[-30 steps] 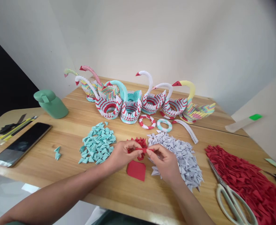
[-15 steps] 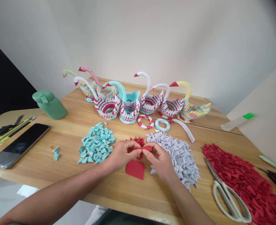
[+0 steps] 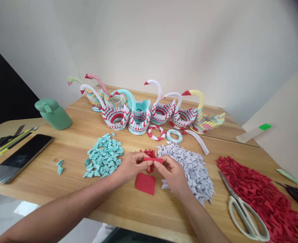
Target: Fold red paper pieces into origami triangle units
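Note:
A narrow folded strip of red paper [image 3: 153,159] spans the gap between my two hands, level above the table. My left hand [image 3: 134,166] pinches its left end between thumb and fingers. The right end is pinched by my right hand [image 3: 172,171]. Just beneath the hands lies a stack of red paper rectangles [image 3: 145,184]. Behind the fingers sits a small heap of folded red paper pieces [image 3: 148,153], partly hidden. A pile of light-lilac folded triangles [image 3: 193,168] spreads beside my right hand, and a pile of teal triangles [image 3: 104,157] lies left of my left hand.
Several paper swans [image 3: 140,116] line the back. Two paper rings [image 3: 156,132] and a loose white neck piece [image 3: 198,141] lie before them. Scissors [image 3: 246,216] and a large red triangle pile [image 3: 262,195] are right; a phone [image 3: 21,158] and green bottle [image 3: 54,113] left.
Both hands keep their pinch on the red paper strip, with only a very slight shift of the fingers. The view has moved a little; nothing else visibly differs.

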{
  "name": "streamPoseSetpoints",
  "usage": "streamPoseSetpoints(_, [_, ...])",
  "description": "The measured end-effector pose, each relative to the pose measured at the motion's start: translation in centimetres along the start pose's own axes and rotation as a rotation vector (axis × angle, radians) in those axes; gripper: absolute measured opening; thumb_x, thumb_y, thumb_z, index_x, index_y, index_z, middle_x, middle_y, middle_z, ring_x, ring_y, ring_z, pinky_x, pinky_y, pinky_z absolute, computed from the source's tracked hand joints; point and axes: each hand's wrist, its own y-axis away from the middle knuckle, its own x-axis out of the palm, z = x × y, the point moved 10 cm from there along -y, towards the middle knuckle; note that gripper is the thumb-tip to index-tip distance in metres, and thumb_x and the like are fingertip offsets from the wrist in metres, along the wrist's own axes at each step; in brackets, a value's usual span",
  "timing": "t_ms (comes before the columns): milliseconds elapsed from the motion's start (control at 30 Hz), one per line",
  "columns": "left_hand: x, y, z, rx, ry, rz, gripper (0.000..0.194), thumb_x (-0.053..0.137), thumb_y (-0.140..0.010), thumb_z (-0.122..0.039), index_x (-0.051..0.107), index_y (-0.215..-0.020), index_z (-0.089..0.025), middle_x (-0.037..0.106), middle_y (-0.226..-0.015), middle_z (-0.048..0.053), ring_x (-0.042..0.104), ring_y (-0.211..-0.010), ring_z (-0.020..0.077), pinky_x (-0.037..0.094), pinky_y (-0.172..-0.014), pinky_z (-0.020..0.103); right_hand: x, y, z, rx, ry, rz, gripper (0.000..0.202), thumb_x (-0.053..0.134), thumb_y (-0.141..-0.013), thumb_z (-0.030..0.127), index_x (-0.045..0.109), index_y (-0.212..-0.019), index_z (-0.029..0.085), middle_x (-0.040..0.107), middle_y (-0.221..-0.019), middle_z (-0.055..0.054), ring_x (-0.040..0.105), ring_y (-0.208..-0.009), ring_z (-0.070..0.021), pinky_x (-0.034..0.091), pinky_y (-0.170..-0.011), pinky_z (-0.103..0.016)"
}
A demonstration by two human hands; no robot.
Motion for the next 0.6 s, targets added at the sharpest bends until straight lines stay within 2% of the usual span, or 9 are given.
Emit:
streamPoseSetpoints(200, [-0.4, 0.1, -0.5, 0.016, -0.054, -0.035, 0.027, 0.064, -0.077, -0.037, 0.062, -0.069, -0.011, 0.06, -0.061, 0.001, 0.05, -0.057, 0.0092, 0.037, -0.056, 0.02, -0.2, -0.1, 0.2, 0.016, 0.005, 0.008, 0.024, 0.061, -0.084, 0.041, 0.064, -0.085, 0.018, 0.06, -0.068, 0.0, 0.052, -0.059, -0.013, 0.041, -0.053, -0.022])
streamPoseSetpoints(367, [-0.4, 0.3, -0.9, 0.022, -0.099, -0.063, 0.026, 0.064, -0.077, -0.036, 0.062, -0.067, -0.012, 0.061, -0.061, 0.001, 0.051, -0.056, 0.01, 0.04, -0.055, 0.02, -0.9, -0.1, 0.5, 0.009, 0.1, -0.05, 0.026, 0.06, -0.084, 0.041, 0.063, -0.073, 0.018, 0.054, -0.06, 0.002, 0.045, -0.054, -0.0117, 0.037, -0.049, -0.022])
streamPoseSetpoints(600, [-0.4, 0.1, -0.4, -0.014, -0.012, -0.054, 0.027, 0.07, -0.072, -0.037, 0.064, -0.068, -0.011, 0.063, -0.061, 0.001, 0.054, -0.057, 0.0103, 0.041, -0.057, 0.021, -1.0, 0.1, 0.6, -0.022, 0.111, -0.065, 0.023, 0.061, -0.083, 0.039, 0.063, -0.072, 0.018, 0.053, -0.06, 0.002, 0.043, -0.053, -0.0115, 0.033, -0.048, -0.022])
